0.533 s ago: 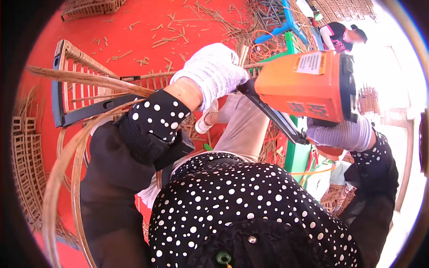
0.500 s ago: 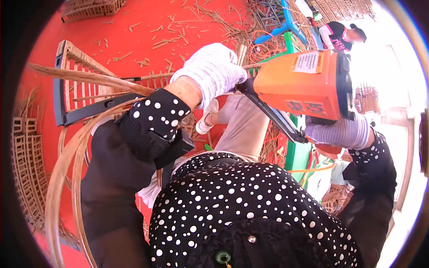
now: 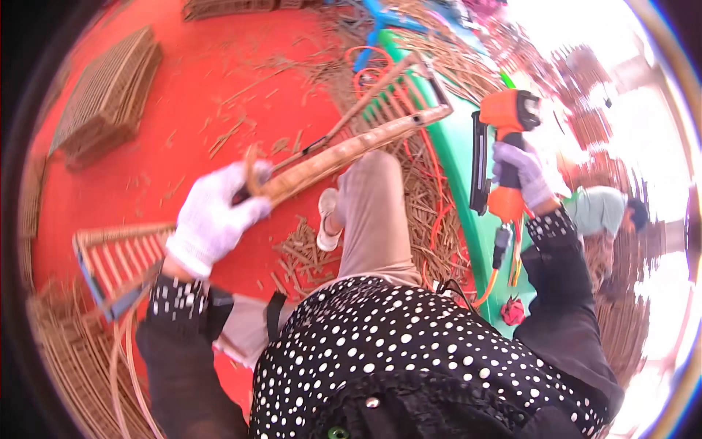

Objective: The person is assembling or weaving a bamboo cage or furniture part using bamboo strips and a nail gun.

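Observation:
A long slatted rattan frame (image 3: 329,167) crosses in front of me, with a ladder-like slatted end at its upper right and another at its lower left. My left hand (image 3: 210,218), in a white knitted glove, is closed round its bar, and a curled strip stands up by the thumb. Away to the right, my gloved right hand (image 3: 523,173) grips the black handle of an orange and black staple gun (image 3: 506,111). The gun is apart from the frame, its black magazine on the left side. An air hose (image 3: 488,289) hangs from its base.
Stacked slatted panels (image 3: 106,91) lie on the red floor (image 3: 256,44) at the upper left; more pieces are at the lower left. Scrap strips (image 3: 307,252) litter the floor by my shoe. A green board (image 3: 457,154) runs along the right. A co-worker (image 3: 603,211) is at the right.
The staple gun has moved off the frame to the right, in my right hand. My left hand has moved left and lower; the frame now slants up to the right. The view has shifted.

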Demonstrator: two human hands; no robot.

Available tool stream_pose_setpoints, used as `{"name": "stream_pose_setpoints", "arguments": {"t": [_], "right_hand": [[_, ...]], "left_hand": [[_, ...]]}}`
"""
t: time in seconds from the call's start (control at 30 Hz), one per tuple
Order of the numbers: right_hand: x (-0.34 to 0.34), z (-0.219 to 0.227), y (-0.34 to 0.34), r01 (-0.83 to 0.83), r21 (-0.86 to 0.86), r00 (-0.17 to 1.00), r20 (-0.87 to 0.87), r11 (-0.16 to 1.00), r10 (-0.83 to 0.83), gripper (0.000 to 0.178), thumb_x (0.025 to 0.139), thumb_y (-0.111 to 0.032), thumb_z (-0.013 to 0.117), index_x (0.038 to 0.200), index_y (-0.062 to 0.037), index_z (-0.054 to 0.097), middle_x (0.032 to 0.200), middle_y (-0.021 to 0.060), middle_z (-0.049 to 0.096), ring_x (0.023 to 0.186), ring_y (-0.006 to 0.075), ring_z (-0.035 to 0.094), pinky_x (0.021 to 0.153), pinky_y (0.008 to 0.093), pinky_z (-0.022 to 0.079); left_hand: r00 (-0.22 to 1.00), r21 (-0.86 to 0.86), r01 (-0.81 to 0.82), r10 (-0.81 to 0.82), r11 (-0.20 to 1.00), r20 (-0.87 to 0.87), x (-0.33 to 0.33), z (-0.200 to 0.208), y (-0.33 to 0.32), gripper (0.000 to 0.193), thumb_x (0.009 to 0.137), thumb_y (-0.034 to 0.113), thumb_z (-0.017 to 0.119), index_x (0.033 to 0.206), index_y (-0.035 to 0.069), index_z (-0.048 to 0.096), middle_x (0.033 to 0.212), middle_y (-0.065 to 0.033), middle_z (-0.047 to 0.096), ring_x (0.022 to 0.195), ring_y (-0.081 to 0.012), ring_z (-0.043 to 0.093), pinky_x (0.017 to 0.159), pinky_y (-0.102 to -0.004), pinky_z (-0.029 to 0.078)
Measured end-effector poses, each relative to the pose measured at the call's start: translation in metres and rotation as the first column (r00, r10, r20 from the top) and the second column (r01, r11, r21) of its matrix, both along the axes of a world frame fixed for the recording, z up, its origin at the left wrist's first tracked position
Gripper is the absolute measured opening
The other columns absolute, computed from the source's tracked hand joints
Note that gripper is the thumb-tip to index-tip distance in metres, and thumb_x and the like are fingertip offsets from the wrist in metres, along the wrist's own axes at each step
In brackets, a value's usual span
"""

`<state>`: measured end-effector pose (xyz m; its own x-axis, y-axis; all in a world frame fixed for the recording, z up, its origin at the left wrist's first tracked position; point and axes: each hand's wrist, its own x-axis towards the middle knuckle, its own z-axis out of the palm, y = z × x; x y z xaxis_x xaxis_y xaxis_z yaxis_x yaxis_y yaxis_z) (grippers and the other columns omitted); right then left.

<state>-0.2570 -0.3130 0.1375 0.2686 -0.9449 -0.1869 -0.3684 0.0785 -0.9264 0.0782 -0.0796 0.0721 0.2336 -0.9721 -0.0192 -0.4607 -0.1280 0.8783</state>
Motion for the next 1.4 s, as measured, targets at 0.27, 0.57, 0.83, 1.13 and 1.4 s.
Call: {"name": "stream_pose_setpoints", "arguments": {"t": [0.27, 0.57, 0.83, 1.13, 1.4], "right_hand": [[-0.099, -0.13, -0.164, -0.218, -0.206, 0.604, -0.796, 0.954, -0.034, 0.046, 0.066, -0.035, 0.067, 0.091, 0.0028, 0.058, 0.073, 0.0148, 0.063, 0.064, 0.0266, 0.062, 0.059, 0.0339, 0.048], [-0.294, -0.13, -0.17, 0.105, -0.185, 0.439, -0.873, 0.977, -0.212, 0.073, 0.075, -0.052, 0.057, 0.126, -0.0015, 0.043, 0.121, 0.0184, 0.051, 0.11, 0.0288, 0.051, 0.091, 0.0351, 0.04], [-0.244, -0.12, -0.112, -0.015, 0.094, 0.274, -0.957, 0.995, 0.094, 0.068, 0.054, -0.034, 0.076, 0.111, -0.0015, 0.056, 0.103, 0.0193, 0.06, 0.098, 0.0284, 0.058, 0.083, 0.0364, 0.047], [-0.158, -0.086, -0.161, -0.57, -0.522, 0.538, -0.821, 0.635, -0.193, 0.054, 0.067, -0.016, 0.059, 0.119, -0.003, 0.048, 0.104, 0.017, 0.056, 0.095, 0.0267, 0.057, 0.083, 0.0342, 0.045], [0.151, -0.025, 0.022, -0.899, -0.402, 0.354, -0.899, -0.171, 0.257, 0.067, 0.059, -0.036, 0.072, 0.115, -0.0055, 0.05, 0.108, 0.0124, 0.053, 0.102, 0.0289, 0.051, 0.087, 0.039, 0.04]], "left_hand": [[0.819, -0.083, 0.228, -0.146, 0.97, 0.555, -0.024, 0.002, -0.001, 0.056, 0.061, -0.006, 0.049, 0.116, 0.006, 0.055, 0.12, -0.0159, 0.053, 0.098, -0.0331, 0.056, 0.084, -0.0367, 0.045], [0.267, -0.144, 0.193, 0.089, 0.971, 0.96, -0.034, -0.026, 0.01, 0.045, 0.08, -0.002, 0.046, 0.124, 0.0, 0.045, 0.128, -0.017, 0.046, 0.113, -0.0326, 0.049, 0.09, -0.0408, 0.042], [0.708, -0.176, 0.065, 0.079, 0.982, 0.702, -0.037, -0.004, 0.014, 0.028, 0.085, 0.006, 0.05, 0.112, -0.002, 0.054, 0.115, -0.0169, 0.056, 0.105, -0.0345, 0.053, 0.088, -0.0385, 0.042], [0.803, -0.161, -0.449, 0.319, 0.879, -0.504, -0.025, 0.002, -0.001, 0.017, 0.086, 0.01, 0.055, 0.096, -0.002, 0.063, 0.086, -0.0081, 0.065, 0.075, -0.014, 0.061, 0.07, -0.0252, 0.048], [0.809, -0.146, -0.402, 0.277, 0.904, -0.518, -0.018, -0.005, 0.009, 0.019, 0.085, 0.016, 0.059, 0.091, -0.001, 0.065, 0.081, -0.004, 0.065, 0.071, -0.0083, 0.057, 0.067, -0.0221, 0.047]]}}
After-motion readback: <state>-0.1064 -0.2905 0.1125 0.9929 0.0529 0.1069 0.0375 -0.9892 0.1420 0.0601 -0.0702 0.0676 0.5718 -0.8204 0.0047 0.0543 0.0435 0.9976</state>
